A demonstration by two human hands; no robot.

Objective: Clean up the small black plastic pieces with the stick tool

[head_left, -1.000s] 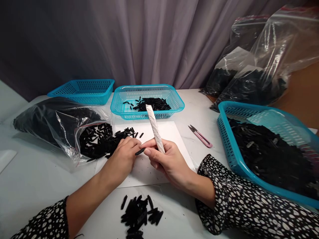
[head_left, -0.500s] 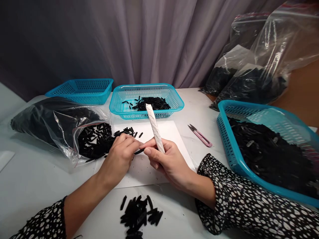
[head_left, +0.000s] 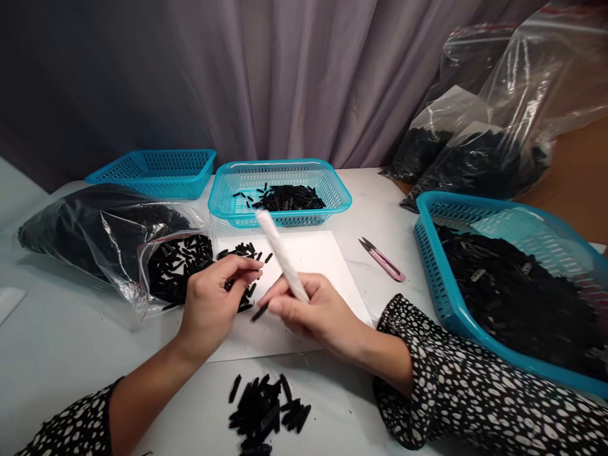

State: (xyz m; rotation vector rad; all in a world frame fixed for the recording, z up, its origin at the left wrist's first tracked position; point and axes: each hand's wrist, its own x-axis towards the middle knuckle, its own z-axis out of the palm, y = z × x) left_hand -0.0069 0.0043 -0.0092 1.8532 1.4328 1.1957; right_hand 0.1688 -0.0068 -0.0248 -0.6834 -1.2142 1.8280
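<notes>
My right hand (head_left: 313, 310) is closed round a white paper-wrapped stick (head_left: 282, 256) that leans up and left. Between its thumb and forefinger it also pinches a small black strip (head_left: 259, 312). Just left of it, my left hand (head_left: 216, 297) has its fingers curled with a gap between thumb and forefinger; no piece shows in it. Loose black pieces (head_left: 237, 250) lie beside and partly behind my left hand on a white sheet (head_left: 318, 253). Nearer the front edge is a pile of black strips (head_left: 259, 405) on the table.
An open plastic bag (head_left: 109, 234) spills black pieces at left. Behind stand a blue basket (head_left: 199, 180) and another basket (head_left: 339, 199) holding black pieces. Pink snips (head_left: 387, 265) lie right of the sheet, beside a large filled basket (head_left: 439, 304). Clear bags (head_left: 475, 152) stand behind it.
My left hand has moved left, away from my right hand, and its fingers have parted. My right hand has dropped slightly with the stick and the black strip, and the stick's tip has shifted left.
</notes>
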